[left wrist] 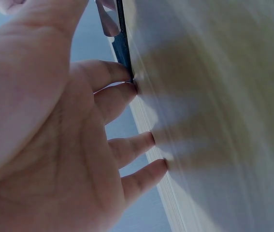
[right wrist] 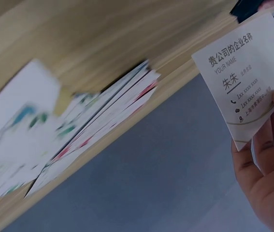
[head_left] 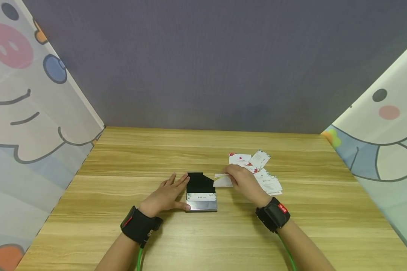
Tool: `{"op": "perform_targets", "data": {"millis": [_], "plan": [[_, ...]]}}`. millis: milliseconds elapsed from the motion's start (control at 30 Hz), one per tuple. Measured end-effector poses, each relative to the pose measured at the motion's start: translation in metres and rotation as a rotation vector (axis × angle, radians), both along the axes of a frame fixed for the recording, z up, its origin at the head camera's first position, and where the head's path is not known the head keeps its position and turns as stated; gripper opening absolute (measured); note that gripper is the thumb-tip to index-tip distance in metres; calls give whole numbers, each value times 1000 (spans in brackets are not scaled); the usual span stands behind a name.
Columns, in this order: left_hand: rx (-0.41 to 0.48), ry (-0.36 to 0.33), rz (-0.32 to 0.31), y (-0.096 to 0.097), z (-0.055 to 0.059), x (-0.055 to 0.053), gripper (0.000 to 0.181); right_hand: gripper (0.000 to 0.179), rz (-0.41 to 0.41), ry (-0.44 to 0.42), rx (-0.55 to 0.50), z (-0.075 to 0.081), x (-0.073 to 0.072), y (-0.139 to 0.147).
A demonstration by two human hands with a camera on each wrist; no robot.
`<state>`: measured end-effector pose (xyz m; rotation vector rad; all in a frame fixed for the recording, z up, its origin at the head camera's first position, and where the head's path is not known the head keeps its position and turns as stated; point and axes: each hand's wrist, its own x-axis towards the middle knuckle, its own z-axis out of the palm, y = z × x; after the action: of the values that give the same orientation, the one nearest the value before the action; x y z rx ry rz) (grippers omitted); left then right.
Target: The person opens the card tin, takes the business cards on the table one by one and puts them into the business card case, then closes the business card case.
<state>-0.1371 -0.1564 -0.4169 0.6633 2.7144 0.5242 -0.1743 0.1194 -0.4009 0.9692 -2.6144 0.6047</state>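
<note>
A business card case (head_left: 201, 205) lies opened flat, black lid away from me and silver part nearer, with a white floral card (head_left: 201, 197) in it. My left hand (head_left: 164, 196) rests along its left side, fingers spread and fairly straight. In the head view its thumb touches the near left corner; in the left wrist view two fingertips (left wrist: 131, 88) are right at the case's black edge. My right hand (head_left: 246, 183) pinches a white business card (right wrist: 240, 72) with gold curves and printed text, held beside the lid's right edge. Part of that card is hidden behind the fingers.
Loose business cards (head_left: 271, 184) with red and green floral prints lie overlapping on the wooden table (head_left: 149, 150), right of and beyond my right hand. A grey panel (head_left: 203, 67) rises behind the table, and cartoon-printed sheets (head_left: 386, 124) flank both sides.
</note>
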Motion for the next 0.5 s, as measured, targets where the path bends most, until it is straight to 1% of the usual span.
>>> {"op": "perform_targets", "data": {"millis": [167, 400, 500], "plan": [[-5, -3, 2, 0, 0, 0, 93, 29, 32, 15, -12, -1, 2, -13], [-15, 1, 1, 0, -1, -1, 94, 29, 63, -47, -48, -1, 6, -28], [-19, 5, 2, 0, -1, -1, 94, 28, 91, -60, -78, -1, 7, -34]]}}
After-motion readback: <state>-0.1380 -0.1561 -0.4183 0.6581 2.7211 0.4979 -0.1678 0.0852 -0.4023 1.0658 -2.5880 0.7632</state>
